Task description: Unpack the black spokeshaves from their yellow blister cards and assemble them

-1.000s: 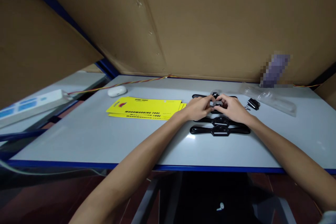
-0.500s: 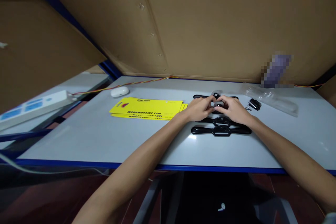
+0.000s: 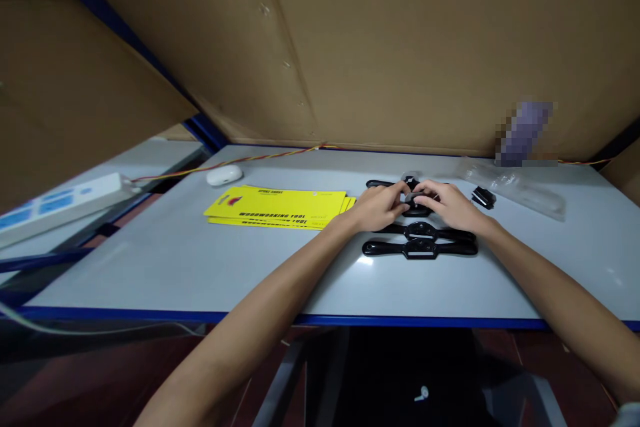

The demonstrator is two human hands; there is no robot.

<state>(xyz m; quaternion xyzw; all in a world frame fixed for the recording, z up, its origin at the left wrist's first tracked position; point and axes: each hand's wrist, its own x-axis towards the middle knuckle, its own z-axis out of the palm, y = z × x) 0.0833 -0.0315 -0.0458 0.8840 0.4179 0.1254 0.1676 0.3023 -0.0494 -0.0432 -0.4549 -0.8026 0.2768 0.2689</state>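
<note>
Several black spokeshaves lie crosswise on the table, one behind another. My left hand (image 3: 381,207) closes thumb and fingers at the left side of a spokeshave body (image 3: 417,211) in the row. From the other side my right hand (image 3: 449,205) bends its thumb and forefinger onto a small grey plate (image 3: 413,197) at the middle of that body. The fingers cover much of the contact. Nearer to me lie a second spokeshave (image 3: 421,230) and the front spokeshave (image 3: 421,249). Behind my fingers another spokeshave (image 3: 379,183) shows in part, with a grey piece on its middle.
Left of my hands is a stack of yellow cards (image 3: 280,205), with a white case (image 3: 224,175) behind. To the right lie small black parts (image 3: 483,197) and clear plastic packaging (image 3: 530,195). A power strip (image 3: 65,207) rests at far left; cardboard (image 3: 400,47) walls the back.
The grey plate, held up between both hands before, now sits lower against the spokeshave body. My right fingers have shifted slightly; the shiny bits beside the black parts are no longer visible.
</note>
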